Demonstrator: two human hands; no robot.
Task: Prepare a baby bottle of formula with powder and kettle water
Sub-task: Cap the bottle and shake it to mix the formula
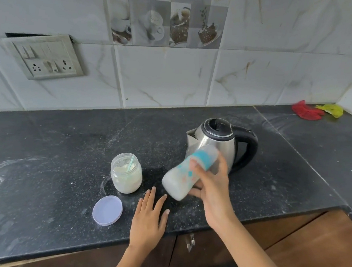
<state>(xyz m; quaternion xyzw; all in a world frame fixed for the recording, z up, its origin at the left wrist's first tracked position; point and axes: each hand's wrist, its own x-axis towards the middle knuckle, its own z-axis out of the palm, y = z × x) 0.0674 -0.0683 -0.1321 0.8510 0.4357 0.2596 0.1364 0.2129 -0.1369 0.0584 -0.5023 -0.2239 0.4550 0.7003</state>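
Head view: my left hand [148, 221] lies flat, fingers spread, on the counter [37, 184]. My right hand [210, 190] clamps the tilted bottle [185, 175] before the kettle [214, 145]. I judge this the mixing step; next, set it upright.

No text, brand, number or sign can be read anywhere. The baby bottle [185, 175] carries teal and pink printed shapes, blurred and without letters. The kettle [217, 146], the powder jar [126, 173] and the switch panel [44, 56] on the wall show no legible label.
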